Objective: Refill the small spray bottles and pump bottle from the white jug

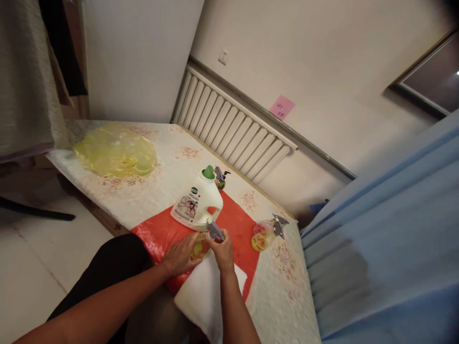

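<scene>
My left hand (181,258) is wrapped round a small clear spray bottle (200,247) of yellow liquid on the red plastic sheet (240,224). My right hand (223,251) is closed on that bottle's grey trigger head (214,231). A white detergent jug (197,203) with a green cap stands just behind my hands. A white cloth (206,291) lies under my right wrist.
Another spray bottle (266,234) with yellow liquid lies right of the red sheet, and a small one (220,177) stands behind the jug. A yellow plastic bag (114,150) rests at the table's far left. A radiator (233,126) lines the wall; a blue curtain (387,239) hangs at right.
</scene>
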A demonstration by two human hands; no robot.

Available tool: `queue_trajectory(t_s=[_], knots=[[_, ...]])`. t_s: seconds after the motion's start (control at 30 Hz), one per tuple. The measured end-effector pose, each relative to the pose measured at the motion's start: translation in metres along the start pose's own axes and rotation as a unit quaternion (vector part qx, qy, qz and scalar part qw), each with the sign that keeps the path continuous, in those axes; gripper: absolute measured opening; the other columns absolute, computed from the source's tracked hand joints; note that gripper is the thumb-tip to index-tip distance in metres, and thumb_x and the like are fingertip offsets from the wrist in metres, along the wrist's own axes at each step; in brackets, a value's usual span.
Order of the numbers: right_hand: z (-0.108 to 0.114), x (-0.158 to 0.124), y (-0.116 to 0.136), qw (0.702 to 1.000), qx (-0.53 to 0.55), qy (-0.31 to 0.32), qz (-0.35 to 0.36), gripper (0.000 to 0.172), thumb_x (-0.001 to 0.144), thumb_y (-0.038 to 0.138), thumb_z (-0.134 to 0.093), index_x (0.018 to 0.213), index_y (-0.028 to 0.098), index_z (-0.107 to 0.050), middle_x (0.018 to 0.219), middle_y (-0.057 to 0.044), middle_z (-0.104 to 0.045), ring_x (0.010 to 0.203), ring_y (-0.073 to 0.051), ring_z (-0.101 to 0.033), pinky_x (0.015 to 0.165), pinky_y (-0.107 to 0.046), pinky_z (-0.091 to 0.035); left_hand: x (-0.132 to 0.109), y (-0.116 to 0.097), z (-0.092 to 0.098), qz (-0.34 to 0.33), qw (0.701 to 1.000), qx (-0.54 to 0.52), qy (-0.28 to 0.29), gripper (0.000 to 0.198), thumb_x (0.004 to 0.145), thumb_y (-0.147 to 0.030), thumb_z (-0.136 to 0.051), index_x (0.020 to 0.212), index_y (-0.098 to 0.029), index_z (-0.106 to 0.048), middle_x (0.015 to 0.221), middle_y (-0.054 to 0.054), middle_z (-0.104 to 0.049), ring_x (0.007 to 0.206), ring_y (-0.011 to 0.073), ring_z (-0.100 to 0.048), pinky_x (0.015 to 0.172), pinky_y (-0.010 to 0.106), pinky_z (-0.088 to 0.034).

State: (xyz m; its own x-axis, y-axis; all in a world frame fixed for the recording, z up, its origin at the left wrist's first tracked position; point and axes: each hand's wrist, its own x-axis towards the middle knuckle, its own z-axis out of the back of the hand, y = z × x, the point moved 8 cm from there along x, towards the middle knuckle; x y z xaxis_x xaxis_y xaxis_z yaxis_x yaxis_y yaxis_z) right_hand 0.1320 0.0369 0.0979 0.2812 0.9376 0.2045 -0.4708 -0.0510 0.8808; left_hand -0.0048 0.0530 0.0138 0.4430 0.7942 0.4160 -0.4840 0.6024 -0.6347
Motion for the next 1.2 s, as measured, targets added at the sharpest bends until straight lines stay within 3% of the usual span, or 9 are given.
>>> queue_trajectory(t_s=[0.13,0.37,0.73,0.9,1.03,1.2], knots=[[0.001,0.002,0.010,0.999,-0.034,0.034,0.018,0.026,0.071,0.026,-0.067,0.095,0.016,-0.065,0.087,-0.002,-0.070,0.076,-0.017,-0.063,0.071,-0.026,-0.050,0.000,0.001,-0.001,0.004,1.000,-0.001,0.004,0.078,0.073,-0.031,-0.068,0.140,-0.020,-0.030,0.135,0.015,-0.054,0.125,0.0304,-0.052,0.104,0.046,-0.043],[0.002,0.010,0.037,0.979,-0.166,0.096,0.062,0.006,0.069,0.022,-0.066,0.074,0.019,-0.066,0.068,0.003,-0.063,0.062,-0.015,-0.055,0.059,-0.024,-0.041,0.001,0.003,-0.003,0.015,1.000,0.003,0.009,0.073,0.075,-0.036,-0.066,0.139,-0.023,-0.034,0.135,0.014,-0.054,0.124,0.0310,-0.053,0.104,0.045,-0.043],[-0.009,0.017,0.057,0.936,-0.307,0.151,0.081,0.009,0.064,0.012,-0.069,0.068,0.018,-0.064,0.067,0.002,-0.061,0.061,-0.013,-0.052,0.056,-0.022,-0.031,0.000,0.006,-0.005,0.021,1.000,0.003,0.011,0.069,0.075,-0.041,-0.066,0.135,-0.019,-0.040,0.129,0.015,-0.058,0.118,0.0333,-0.056,0.100,0.047,-0.045],[-0.010,0.019,0.053,0.932,-0.328,0.145,0.054,0.008,0.068,0.021,-0.070,0.073,0.019,-0.064,0.065,0.002,-0.061,0.059,-0.013,-0.053,0.055,-0.022,-0.031,0.000,0.005,-0.005,0.019,1.000,-0.005,0.010,0.078,0.075,-0.039,-0.067,0.141,-0.020,-0.030,0.135,0.016,-0.053,0.122,0.0327,-0.053,0.102,0.047,-0.044],[-0.008,0.016,0.045,0.935,-0.338,0.100,0.019,0.013,0.073,0.032,-0.067,0.078,0.021,-0.063,0.065,0.001,-0.062,0.058,-0.015,-0.054,0.053,-0.024,-0.031,0.001,0.001,-0.002,0.009,1.000,-0.013,0.012,0.077,0.075,-0.035,-0.067,0.140,-0.022,-0.029,0.134,0.014,-0.054,0.124,0.0298,-0.052,0.105,0.045,-0.042],[-0.005,0.008,0.042,0.942,-0.329,0.067,0.010,0.011,0.076,0.032,-0.063,0.079,0.021,-0.062,0.070,0.000,-0.062,0.064,-0.016,-0.056,0.056,-0.024,-0.034,0.001,-0.002,0.001,0.008,1.000,-0.020,0.015,0.074,0.075,-0.033,-0.067,0.138,-0.022,-0.030,0.132,0.013,-0.054,0.123,0.0282,-0.053,0.104,0.043,-0.042]])
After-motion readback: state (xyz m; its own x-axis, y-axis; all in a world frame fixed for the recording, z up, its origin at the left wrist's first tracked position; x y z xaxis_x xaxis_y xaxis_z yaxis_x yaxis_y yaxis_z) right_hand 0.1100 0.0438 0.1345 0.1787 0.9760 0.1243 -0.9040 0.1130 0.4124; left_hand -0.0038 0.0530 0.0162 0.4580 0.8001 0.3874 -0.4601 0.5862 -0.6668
